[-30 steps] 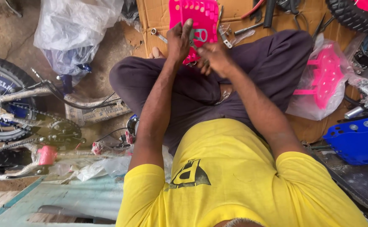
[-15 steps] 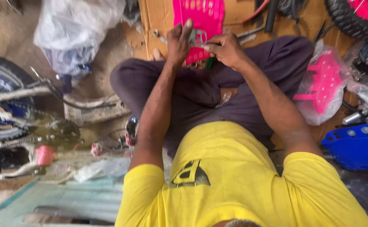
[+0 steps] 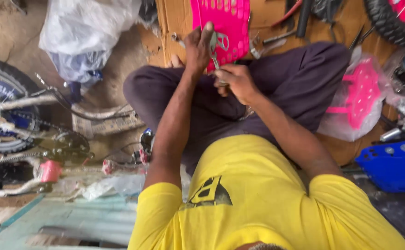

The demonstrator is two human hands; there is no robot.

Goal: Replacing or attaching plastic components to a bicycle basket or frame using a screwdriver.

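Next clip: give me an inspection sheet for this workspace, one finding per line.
Surface: flattened cardboard on dusty ground, with loose tools lying on it.
Job's things: small metal bracket held up in front of a pink plastic basket.
Clutter: white plastic bag; bagged pink part; blue plastic piece.
Hands: left hand raised with fingers on the bracket; right hand gripping it from below, over the lap.
Cables: thin cables trail on the ground by the bicycle frame; ends not traceable.
Surroundings: bicycle wheel and chain at one side, tyre in the far corner.
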